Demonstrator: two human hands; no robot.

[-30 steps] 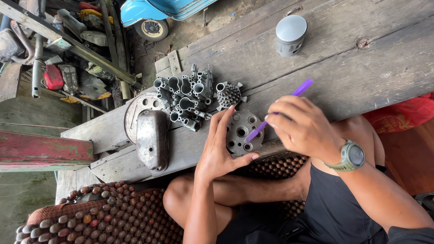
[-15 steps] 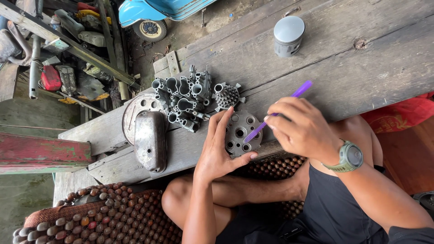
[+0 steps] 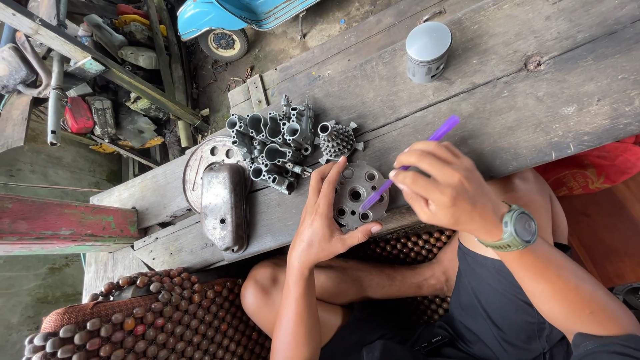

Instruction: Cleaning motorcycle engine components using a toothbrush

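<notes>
Head view: round metal disc (image 3: 358,195) with holes sits at the bench (image 3: 533,113) edge, surely heavy, stiff, hard-edged, best gripped by its rim. Left hand (image 3: 325,220) cups that rim, fingers spread, thumb underneath. Right hand (image 3: 447,190) is pinched around a light purple stick (image 3: 407,167), tip poking into a hole, wrist cocked above.

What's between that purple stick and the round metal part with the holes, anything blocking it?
Nothing visible. The right hand holds the purple stick with its tip already at the round holed metal disc, which the left hand steadies on the wooden bench.
</notes>
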